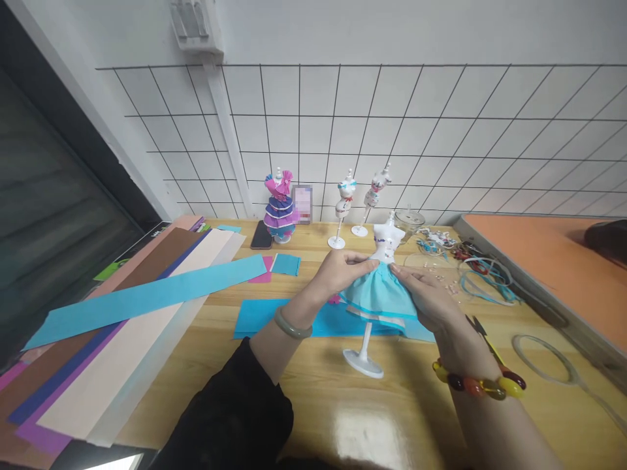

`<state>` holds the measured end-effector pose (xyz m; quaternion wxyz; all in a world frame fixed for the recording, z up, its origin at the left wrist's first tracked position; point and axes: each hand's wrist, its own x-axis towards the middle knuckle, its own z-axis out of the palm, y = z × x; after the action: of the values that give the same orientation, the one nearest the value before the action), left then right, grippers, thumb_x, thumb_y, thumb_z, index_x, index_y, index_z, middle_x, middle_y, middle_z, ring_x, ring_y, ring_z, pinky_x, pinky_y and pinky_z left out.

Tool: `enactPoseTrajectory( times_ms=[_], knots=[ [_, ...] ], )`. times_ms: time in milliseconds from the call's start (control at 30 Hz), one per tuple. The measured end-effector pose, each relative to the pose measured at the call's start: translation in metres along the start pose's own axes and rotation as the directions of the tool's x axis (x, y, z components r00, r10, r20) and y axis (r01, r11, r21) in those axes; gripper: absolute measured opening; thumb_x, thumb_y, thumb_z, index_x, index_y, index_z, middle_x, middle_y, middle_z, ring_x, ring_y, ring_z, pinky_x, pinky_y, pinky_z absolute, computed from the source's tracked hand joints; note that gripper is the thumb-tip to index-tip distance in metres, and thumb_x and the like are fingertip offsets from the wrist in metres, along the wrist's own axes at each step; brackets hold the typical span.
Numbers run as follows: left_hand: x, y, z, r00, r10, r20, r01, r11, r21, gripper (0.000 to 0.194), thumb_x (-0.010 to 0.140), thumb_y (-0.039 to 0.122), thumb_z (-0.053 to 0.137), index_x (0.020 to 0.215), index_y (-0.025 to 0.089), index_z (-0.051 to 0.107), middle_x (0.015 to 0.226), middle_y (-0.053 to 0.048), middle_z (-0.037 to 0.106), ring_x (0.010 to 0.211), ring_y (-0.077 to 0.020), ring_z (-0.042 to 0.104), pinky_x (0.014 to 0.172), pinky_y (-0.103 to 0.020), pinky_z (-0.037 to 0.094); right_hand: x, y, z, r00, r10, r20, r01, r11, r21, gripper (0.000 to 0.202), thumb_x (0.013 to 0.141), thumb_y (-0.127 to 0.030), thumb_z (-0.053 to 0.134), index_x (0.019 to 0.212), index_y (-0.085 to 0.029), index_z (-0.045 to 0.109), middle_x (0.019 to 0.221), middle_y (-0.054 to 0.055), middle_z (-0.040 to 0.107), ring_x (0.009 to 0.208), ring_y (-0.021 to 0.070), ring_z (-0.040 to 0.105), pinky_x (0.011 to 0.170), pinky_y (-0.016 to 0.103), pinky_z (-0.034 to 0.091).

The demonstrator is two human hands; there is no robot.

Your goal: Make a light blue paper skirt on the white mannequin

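Observation:
A small white mannequin (388, 240) on a round-based stand (363, 362) tilts slightly in front of me. Round its waist sits a light blue gathered skirt (379, 294) with a paler layer showing at the hem. My left hand (345, 271) pinches the skirt's waistband at the left of the waist, thumb and fingers closed. On the other side, my right hand (426, 294) grips the skirt at the waist, its thumb near the band and its fingers partly hidden behind the fabric. Blue crepe paper (274, 318) lies flat beneath the skirt.
Long coloured paper strips (142, 300) cover the left side. Behind stand a mannequin in a ruffled dress (281, 209), two white mannequins (345, 199), and a phone (262, 235). Ribbons (490, 277), scissors (487, 336) and a clear coil (543, 359) lie right, beside an orange-topped surface (553, 261).

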<state>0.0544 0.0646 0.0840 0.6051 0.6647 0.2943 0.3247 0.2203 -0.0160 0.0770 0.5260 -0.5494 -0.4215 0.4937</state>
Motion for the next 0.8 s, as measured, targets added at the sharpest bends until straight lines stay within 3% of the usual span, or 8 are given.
enactPoseTrajectory(
  times_ms=[167,567,800],
  knots=[
    [0.0,-0.002,0.003,1.0,-0.014,-0.016,0.014,0.999,0.038,0.036,0.076,0.047,0.066,0.092,0.015,0.073,0.093,-0.007,0.072,0.083,-0.0168,0.065,0.073,-0.027,0.05,0.0,0.005,-0.001,1.0,0.017,0.005,-0.017,1.0,0.0,0.033,0.074,-0.056,0.067,0.08,-0.024,0.074,0.084,0.008,0.076,0.079,0.0295,0.071,0.065,0.04,0.058],
    [-0.001,0.002,0.006,0.999,-0.039,-0.005,0.039,0.999,-0.025,0.033,0.074,0.042,0.069,0.09,0.013,0.074,0.09,-0.008,0.072,0.079,-0.0157,0.064,0.071,-0.027,0.049,0.003,0.008,0.0,0.997,0.03,0.074,-0.031,0.999,0.018,0.04,0.075,-0.06,0.064,0.085,-0.023,0.074,0.089,0.01,0.076,0.085,0.0299,0.071,0.071,0.041,0.058],
    [-0.003,-0.004,0.004,0.999,0.018,0.03,-0.02,0.998,0.054,0.038,0.077,0.046,0.066,0.1,0.018,0.074,0.1,-0.006,0.073,0.094,-0.0211,0.064,0.08,-0.03,0.05,0.002,0.012,0.004,0.998,0.057,0.032,-0.06,0.994,0.093,0.038,0.07,-0.055,0.072,0.086,-0.02,0.074,0.091,0.011,0.076,0.082,0.0313,0.072,0.068,0.042,0.058]
  ],
)
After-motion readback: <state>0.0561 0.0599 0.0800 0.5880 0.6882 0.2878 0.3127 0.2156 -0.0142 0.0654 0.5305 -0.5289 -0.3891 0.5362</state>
